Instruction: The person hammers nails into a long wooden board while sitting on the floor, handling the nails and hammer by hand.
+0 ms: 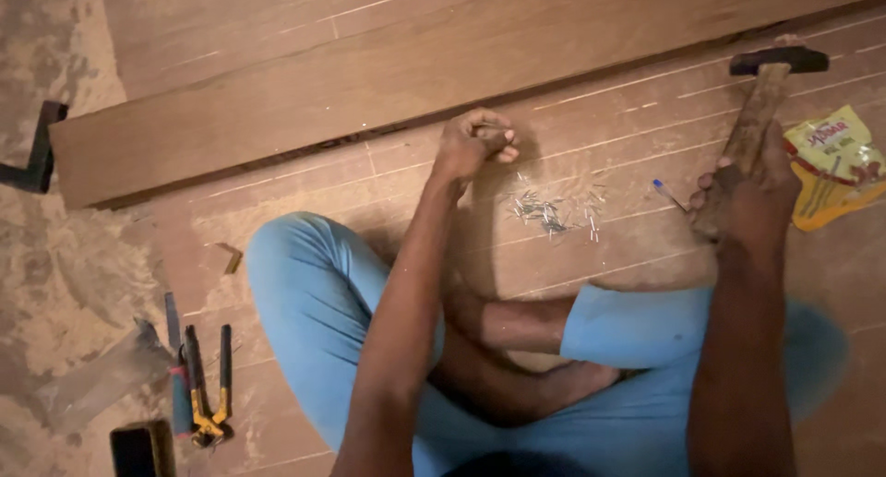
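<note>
Floor job here: a big brown wooden panel (591, 246) with pale scribed lines lies flat on a dusty concrete floor (55, 256), and the person sits cross-legged right on top of it in light blue trousers (314, 292).

Nearest the camera, lower left of the frame, there's one pair of yellow-and-black pliers (208, 385) next to what looks like a red-and-blue handled tool, plus a dark block at the bottom edge I can't identify.

Mid-frame, the left hand (475, 145) has its fingers pinched together down on the panel, apparently around a small nail, though it's too tiny to be sure. Just to the lower right of that hand is one loose heap of small nails (554, 209), too many to count, so the left hand is clearly the closer one to them. One pen with a blue cap (666, 194) lies between the heap and the other hand.

The right hand (752, 196) is clenched around the wooden handle of one hammer (761, 99). Its long axis runs up toward the top right, dark head at the far end, well apart from the left hand. One yellow packet (835, 168) sits at the right edge.

Farthest off, one long wooden plank (369, 99) crosses the upper frame diagonally, with a dark bracket-like thing (37, 154) at upper left.
</note>
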